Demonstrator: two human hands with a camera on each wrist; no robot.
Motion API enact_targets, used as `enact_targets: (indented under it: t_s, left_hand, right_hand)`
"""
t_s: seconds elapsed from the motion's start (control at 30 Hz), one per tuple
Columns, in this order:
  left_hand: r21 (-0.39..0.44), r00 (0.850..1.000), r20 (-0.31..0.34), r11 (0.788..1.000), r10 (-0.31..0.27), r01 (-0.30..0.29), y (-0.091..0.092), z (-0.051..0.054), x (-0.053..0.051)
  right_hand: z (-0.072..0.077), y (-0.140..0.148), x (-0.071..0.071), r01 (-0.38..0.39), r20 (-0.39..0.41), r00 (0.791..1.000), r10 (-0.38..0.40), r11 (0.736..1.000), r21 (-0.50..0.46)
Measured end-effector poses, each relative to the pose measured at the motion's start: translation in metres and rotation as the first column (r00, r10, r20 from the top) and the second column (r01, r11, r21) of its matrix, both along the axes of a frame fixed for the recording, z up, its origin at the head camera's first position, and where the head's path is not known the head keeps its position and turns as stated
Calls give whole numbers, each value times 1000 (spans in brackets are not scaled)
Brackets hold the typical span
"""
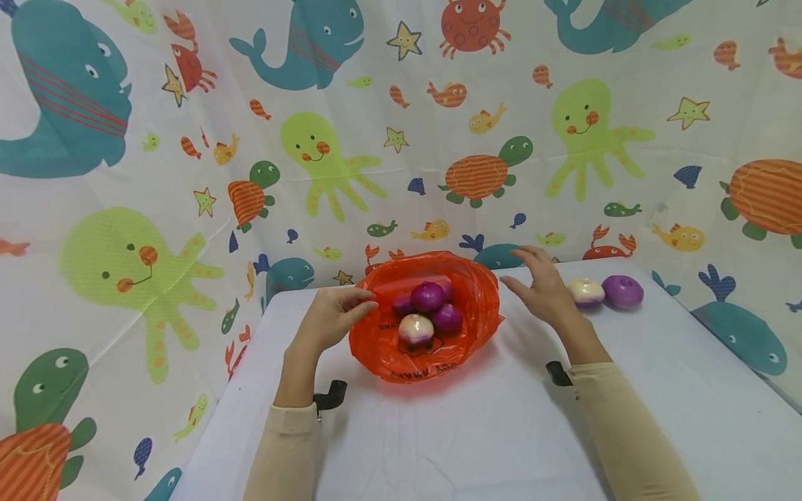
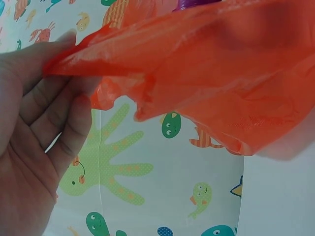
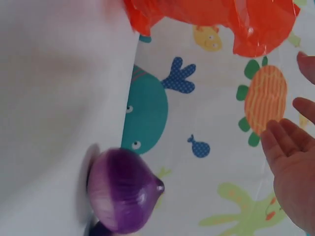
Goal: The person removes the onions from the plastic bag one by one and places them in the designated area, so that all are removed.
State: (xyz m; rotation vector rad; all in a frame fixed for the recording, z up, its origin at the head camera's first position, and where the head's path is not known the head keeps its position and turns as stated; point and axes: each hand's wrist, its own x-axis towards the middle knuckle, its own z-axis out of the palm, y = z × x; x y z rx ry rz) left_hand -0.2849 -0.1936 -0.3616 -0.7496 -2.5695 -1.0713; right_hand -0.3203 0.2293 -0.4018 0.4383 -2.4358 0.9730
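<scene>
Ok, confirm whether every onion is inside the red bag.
No, a purple onion and a paler one sit on the white table outside the red bag.

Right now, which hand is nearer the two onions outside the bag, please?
Right: the right hand is left of the onions; the left hand pinches the red bag by its left edge.
</scene>
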Motion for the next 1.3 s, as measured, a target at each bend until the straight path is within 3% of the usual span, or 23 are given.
enact_targets:
  t_s: [0.57,0.9,1.3]
  left_hand:
    - [5,1000,-12,1000,-15,15,-1,-1,-4]
    - [3,1000,-11,1000,-11,11,0,-1,-3]
    - [-1,1000,9,1000,-6,6,0,-4,-4]
  right_hand:
    - [7,-31,2,-130,-149,980,128,991,-3]
    - [12,-46,9,-134,-49,990,135,991,20]
    - [15,-65,16,-203,-58,977,205,978,39]
